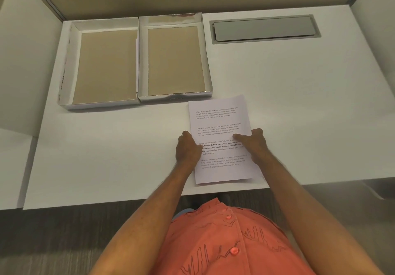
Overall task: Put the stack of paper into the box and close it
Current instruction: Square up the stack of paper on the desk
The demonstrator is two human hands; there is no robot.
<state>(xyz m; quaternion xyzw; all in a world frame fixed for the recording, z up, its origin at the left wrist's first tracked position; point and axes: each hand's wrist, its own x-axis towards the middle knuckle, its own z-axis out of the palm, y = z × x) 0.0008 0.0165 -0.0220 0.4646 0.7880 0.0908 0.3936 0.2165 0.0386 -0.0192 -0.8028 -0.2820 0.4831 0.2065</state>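
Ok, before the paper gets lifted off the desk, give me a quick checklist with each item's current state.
1. Left hand on the stack's left edge: ok, fingers curl at the edge.
2. Right hand on the right edge: ok, thumb lies on top of the stack of paper.
3. Stack squared up: cannot tell; only the top sheet shows clearly.
4. Two open tray halves free of contents: ok, left tray and right tray show bare brown bottoms.
5. Which half is box and which is lid: cannot tell.
6. Path from stack to trays unobstructed: ok, bare desk between them.
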